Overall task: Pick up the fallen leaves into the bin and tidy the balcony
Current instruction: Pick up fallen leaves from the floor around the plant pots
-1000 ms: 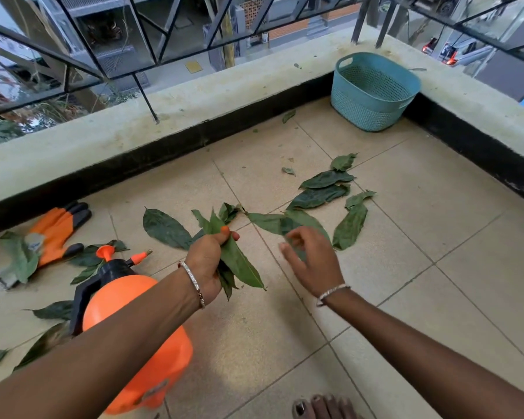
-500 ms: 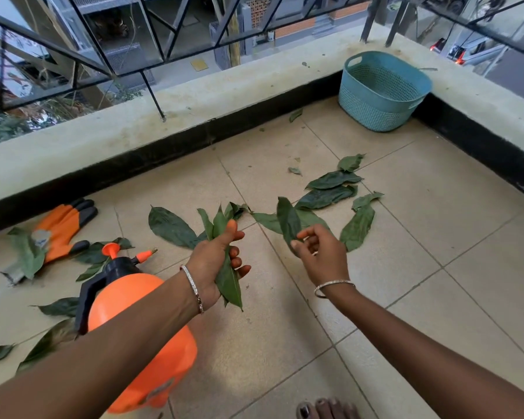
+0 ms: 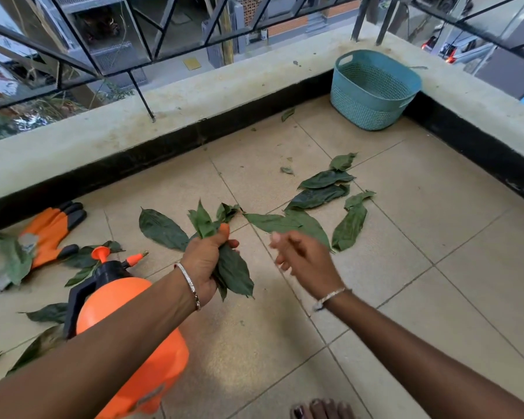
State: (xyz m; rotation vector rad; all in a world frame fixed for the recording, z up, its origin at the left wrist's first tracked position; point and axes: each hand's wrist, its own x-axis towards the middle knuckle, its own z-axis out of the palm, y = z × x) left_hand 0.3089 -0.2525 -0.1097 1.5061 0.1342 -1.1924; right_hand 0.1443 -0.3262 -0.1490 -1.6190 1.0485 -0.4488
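Your left hand (image 3: 204,264) is clenched around a bunch of green leaves (image 3: 235,272): the thumb presses across the stems, leaf tips stick up above the fist, and broader blades hang below it. Your right hand (image 3: 306,258) hangs just beside it, apart from the bunch, with fingers loosely spread and nothing in them; it is blurred, so you cannot make out finer detail. Both hands are above the middle of the tiled balcony floor (image 3: 436,237).

Loose leaves still lie on the floor. One large leaf (image 3: 161,228) lies flat just left of your left hand. A long pair (image 3: 285,223) lies beyond your right hand, partly hidden by it. Further toward the far right corner is a cluster of dark leaves (image 3: 318,196), with one more long leaf (image 3: 350,226) to its right. More leaves (image 3: 49,313) are scattered along the left edge of the floor.

The teal perforated bin (image 3: 366,114) stands upright in the far right corner, against the low parapet wall (image 3: 194,98), well apart from your hands.

An orange pressure sprayer (image 3: 127,322) stands beneath your left forearm. An orange work glove (image 3: 50,229) lies near the far left edge, beside the black base of the wall, with a leaf over its cuff.
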